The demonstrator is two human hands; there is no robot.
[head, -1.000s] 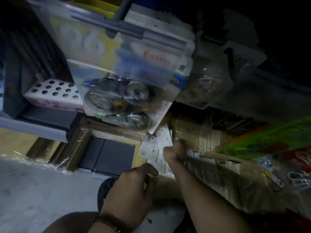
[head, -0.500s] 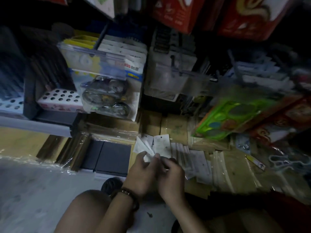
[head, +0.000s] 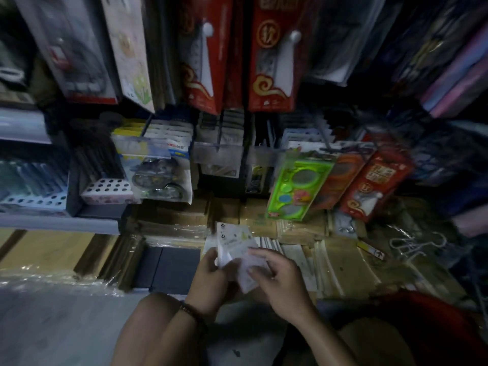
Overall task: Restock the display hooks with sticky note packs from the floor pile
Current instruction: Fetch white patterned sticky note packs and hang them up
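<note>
- The left hand curled its fingers round fanned sticky note packs; the right hand pinched the nearest pack.
- The packs were held just above the floor pile, below the display hooks.
- They were likely light, slick and bendy, so best gripped at the top edge.

both hands gripping sticky note packs
</note>
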